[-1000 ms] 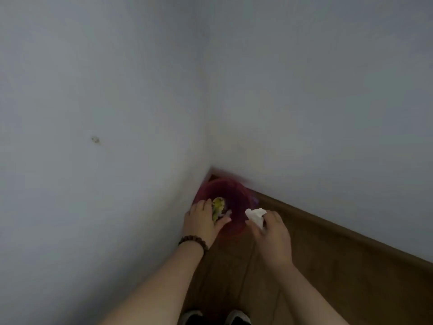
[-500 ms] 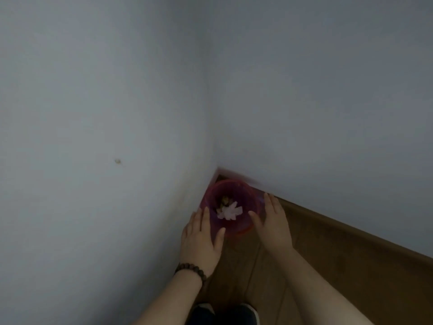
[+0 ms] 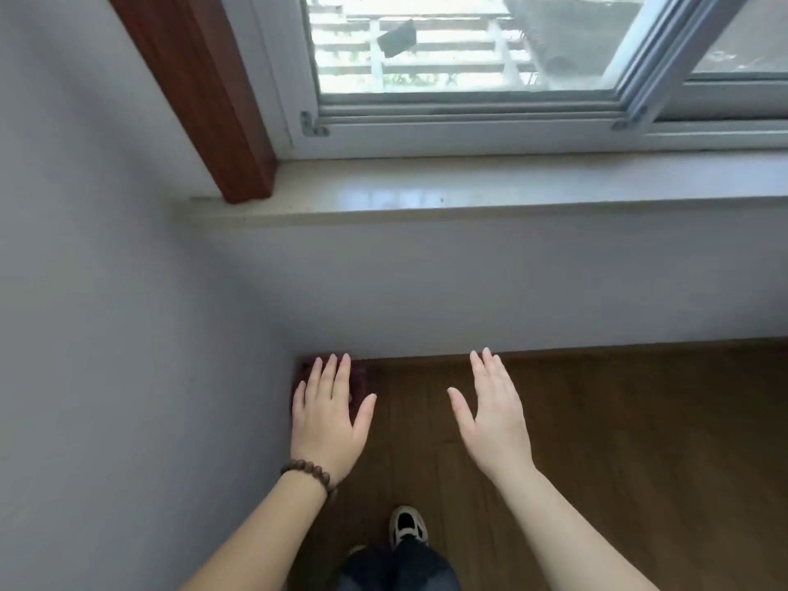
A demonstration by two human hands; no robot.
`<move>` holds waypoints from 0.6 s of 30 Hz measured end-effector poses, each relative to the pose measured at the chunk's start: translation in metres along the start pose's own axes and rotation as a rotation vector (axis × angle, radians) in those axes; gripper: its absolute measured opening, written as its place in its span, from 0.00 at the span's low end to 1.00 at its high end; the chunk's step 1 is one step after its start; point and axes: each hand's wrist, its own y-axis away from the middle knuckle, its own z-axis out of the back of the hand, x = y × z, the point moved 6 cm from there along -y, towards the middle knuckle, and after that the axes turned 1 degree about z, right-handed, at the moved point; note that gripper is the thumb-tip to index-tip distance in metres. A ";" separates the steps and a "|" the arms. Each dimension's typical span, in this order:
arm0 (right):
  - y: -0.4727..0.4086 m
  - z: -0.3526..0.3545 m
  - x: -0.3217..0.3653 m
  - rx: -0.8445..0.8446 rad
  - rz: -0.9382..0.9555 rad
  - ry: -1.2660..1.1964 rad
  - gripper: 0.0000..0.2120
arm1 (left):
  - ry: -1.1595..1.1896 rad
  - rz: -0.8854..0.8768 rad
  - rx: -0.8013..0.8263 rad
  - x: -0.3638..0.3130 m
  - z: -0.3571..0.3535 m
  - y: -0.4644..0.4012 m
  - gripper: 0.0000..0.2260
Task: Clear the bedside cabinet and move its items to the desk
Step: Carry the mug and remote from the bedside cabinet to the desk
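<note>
Both hands are held out flat, palms down and fingers spread, gripping nothing. The left hand (image 3: 326,413), with a bead bracelet (image 3: 310,474) on its wrist, hangs over a dark red bin (image 3: 360,379) in the floor corner, hiding most of it. The right hand (image 3: 494,413) hovers over bare wooden floor (image 3: 618,420), well to the right of the bin. Ahead of both grips run a pale windowsill (image 3: 469,194) and a sliding window (image 3: 469,57). One sneaker (image 3: 407,526) shows below.

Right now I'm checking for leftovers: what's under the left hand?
A dark red bin in the floor corner shows past the left hand. Its inside is covered by the hand, so contents cannot be seen.
</note>
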 end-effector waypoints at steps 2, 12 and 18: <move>0.021 0.020 -0.011 -0.041 -0.065 0.010 0.29 | -0.016 -0.090 0.029 -0.033 0.000 0.007 0.30; 0.196 0.070 -0.087 -0.363 -0.543 0.045 0.29 | -0.127 -0.668 0.264 -0.165 -0.058 0.102 0.31; 0.372 0.063 -0.121 -0.574 -1.002 0.020 0.28 | -0.191 -1.065 0.429 -0.222 -0.101 0.212 0.32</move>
